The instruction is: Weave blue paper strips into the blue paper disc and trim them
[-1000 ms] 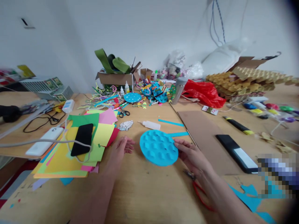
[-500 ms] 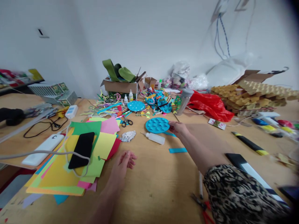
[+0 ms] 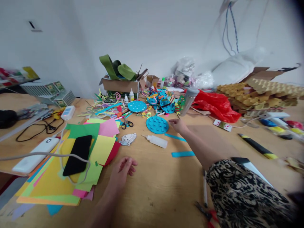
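Note:
A blue round disc with rows of scale-like flaps (image 3: pixel 157 124) lies flat on the table. Just off its right edge is my right hand (image 3: pixel 179 125), fingers stretched toward the disc and nothing visible in them. My left hand (image 3: pixel 123 169) hovers over the near table, palm inward, fingers loosely bent and apart, holding nothing. Between the hands lies a white squeeze bottle with a thin nozzle (image 3: pixel 156 141). Two blue paper strips, one upper (image 3: pixel 175 137) and one lower (image 3: pixel 182 154), rest below my right hand. White paper cutouts (image 3: pixel 128 139) and black scissors (image 3: pixel 127 123) sit left of the disc.
Coloured paper sheets (image 3: pixel 52 180) with a black phone (image 3: pixel 78 155) and a cable cover the left. Craft pieces, a dotted blue disc (image 3: pixel 137 106) and a clear tumbler (image 3: pixel 189 100) stand behind. At right are a cutter knife (image 3: pixel 257 146), red plastic bag (image 3: pixel 216 106) and egg trays (image 3: pixel 258 95).
My right hand has let go of the blue scaled disc and drawn slightly away to the right. The disc now lies flat. My left hand has hardly moved.

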Available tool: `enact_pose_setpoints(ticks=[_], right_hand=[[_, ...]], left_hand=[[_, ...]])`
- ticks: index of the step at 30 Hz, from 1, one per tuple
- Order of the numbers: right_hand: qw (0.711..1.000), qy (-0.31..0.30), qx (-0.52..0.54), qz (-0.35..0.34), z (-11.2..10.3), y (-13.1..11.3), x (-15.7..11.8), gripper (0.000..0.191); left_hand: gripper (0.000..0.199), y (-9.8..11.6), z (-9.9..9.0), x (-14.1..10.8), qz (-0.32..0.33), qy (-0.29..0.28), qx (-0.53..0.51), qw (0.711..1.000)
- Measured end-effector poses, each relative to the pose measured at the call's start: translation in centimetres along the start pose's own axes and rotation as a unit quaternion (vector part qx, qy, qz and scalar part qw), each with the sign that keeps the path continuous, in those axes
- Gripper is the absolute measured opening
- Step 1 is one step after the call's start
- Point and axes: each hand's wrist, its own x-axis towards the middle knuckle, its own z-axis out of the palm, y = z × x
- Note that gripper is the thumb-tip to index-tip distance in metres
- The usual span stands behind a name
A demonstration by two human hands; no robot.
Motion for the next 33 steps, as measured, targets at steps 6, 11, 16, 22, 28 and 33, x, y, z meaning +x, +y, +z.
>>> enact_pose_setpoints(ticks=[6, 11, 16, 22, 28, 33], right_hand=[[0.985, -0.009, -0.157, -0.071, -1.1, 0.4, -1.7, 0.018], [0.959, -0.089, -0.242, -0.12, -1.1, 0.9, -3.4, 0.007], [0.936, -0.149, -0.285, -0.143, -1.8, 1.4, -5.0, 0.01], [0.92, -0.18, -0.312, -0.153, -3.4, 2.4, -6.3, 0.017], [0.914, -0.152, -0.343, -0.155, -4.3, 1.8, -7.6, 0.021], [0.919, -0.13, -0.339, -0.153, -6.7, 1.6, -10.8, 0.026]], left_hand=[[0.031, 0.0, 0.0, -0.2, 0.003, 0.007, 0.029, 1.0], [0.033, 0.2, 0.0, -0.3, 0.005, 0.001, 0.036, 0.999], [0.032, 0.6, 0.0, -0.4, 0.005, -0.003, 0.045, 0.999], [0.034, 0.4, 0.0, -0.5, 0.001, -0.01, 0.061, 0.998], [0.036, 0.2, -0.1, -0.3, 0.01, -0.005, 0.063, 0.998], [0.036, 0.0, -0.3, -0.1, 0.016, -0.008, 0.062, 0.998]])
